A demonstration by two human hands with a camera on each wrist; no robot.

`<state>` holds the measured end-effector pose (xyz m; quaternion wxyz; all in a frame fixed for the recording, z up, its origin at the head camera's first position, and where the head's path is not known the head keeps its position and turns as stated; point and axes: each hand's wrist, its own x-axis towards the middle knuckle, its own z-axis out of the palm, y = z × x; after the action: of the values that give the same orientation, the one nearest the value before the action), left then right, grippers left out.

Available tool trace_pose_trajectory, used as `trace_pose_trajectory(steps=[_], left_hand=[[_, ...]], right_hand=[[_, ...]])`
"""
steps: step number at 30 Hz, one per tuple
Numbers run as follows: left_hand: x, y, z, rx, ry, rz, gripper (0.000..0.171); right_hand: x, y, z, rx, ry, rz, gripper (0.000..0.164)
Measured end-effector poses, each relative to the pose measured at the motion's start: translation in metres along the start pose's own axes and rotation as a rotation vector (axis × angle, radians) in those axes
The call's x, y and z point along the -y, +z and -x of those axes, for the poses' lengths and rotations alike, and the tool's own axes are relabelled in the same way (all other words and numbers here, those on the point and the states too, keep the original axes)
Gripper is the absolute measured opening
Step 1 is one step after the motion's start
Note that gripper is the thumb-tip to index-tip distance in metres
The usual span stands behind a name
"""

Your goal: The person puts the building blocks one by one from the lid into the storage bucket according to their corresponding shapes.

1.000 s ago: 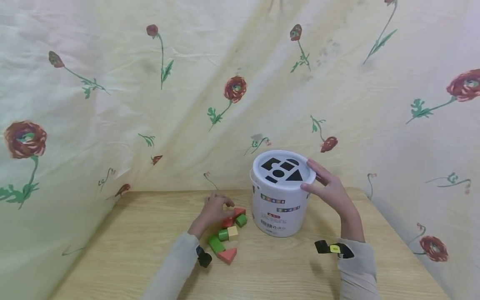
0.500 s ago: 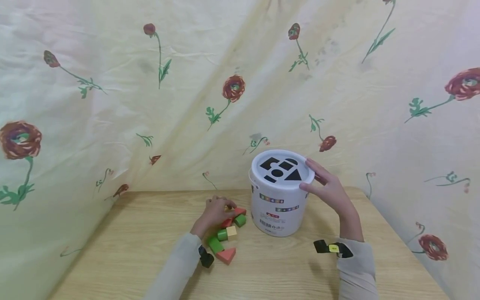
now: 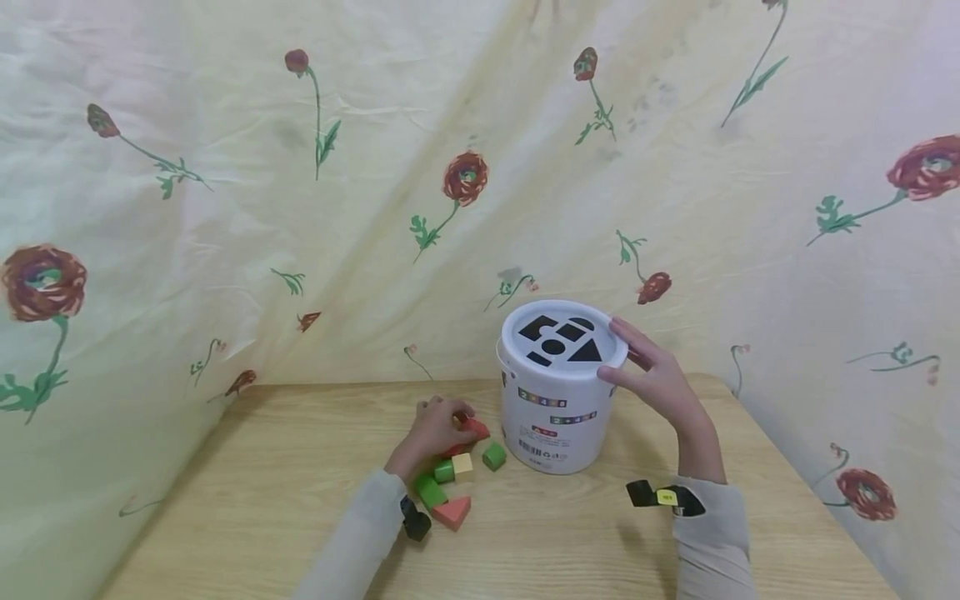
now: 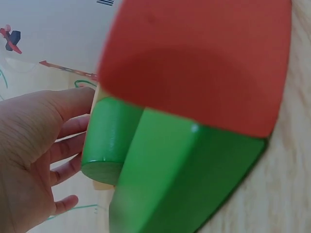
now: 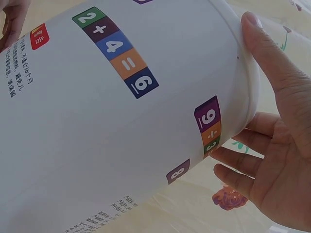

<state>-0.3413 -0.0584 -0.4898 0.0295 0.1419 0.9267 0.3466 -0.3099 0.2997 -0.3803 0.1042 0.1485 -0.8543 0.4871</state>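
Observation:
My left hand (image 3: 441, 427) bends over a small group of toy blocks on the table. Thumb and fingers close about a red block (image 3: 476, 429); a bit of yellow shows beneath the fingers. Nearer me lie a green cylinder block (image 3: 444, 471), a cream block (image 3: 462, 467), a green block (image 3: 431, 492) and a red triangular block (image 3: 452, 512). Another green cylinder (image 3: 494, 456) lies apart, toward the bucket. My right hand (image 3: 666, 385) grips the rim of the white bucket (image 3: 558, 425), thumb on the lid's edge. In the left wrist view, the green cylinder (image 4: 112, 136) partly hides the fingertips.
The bucket's lid (image 3: 573, 367) has several dark shaped openings. A light wooden table (image 3: 570, 542) bears everything. Flower-patterned cloth (image 3: 375, 208) hangs behind and along both sides.
The green cylinder nearest the bucket has shifted right and toward me, away from the red block. My left hand has moved slightly right over the blocks; the right hand keeps its grip.

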Motion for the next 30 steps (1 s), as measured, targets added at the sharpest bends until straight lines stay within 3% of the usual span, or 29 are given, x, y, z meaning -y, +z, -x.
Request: trace_pose_trajectory(steps=[7,14,17,23,30], left_hand=[[0.000,0.000,0.000,-0.075,0.023,-0.002,0.033],[-0.013,-0.010,0.005,-0.143,-0.022,0.128,0.027],[-0.023,-0.018,0.007,-0.199,0.026,0.107,0.026],[-0.039,-0.037,0.008,-0.364,0.191,0.028,0.029],[-0.060,-0.057,0.014,-0.559,0.307,0.054,0.032]], right_hand=[[-0.001,0.001,-0.001,-0.001,-0.013,0.004,0.083],[-0.001,0.001,-0.001,0.000,-0.012,0.014,0.084],[0.000,0.000,-0.001,0.000,-0.004,0.016,0.084],[0.001,0.000,0.000,-0.001,-0.001,0.012,0.084],[-0.002,0.000,0.000,0.001,-0.010,0.007,0.083]])
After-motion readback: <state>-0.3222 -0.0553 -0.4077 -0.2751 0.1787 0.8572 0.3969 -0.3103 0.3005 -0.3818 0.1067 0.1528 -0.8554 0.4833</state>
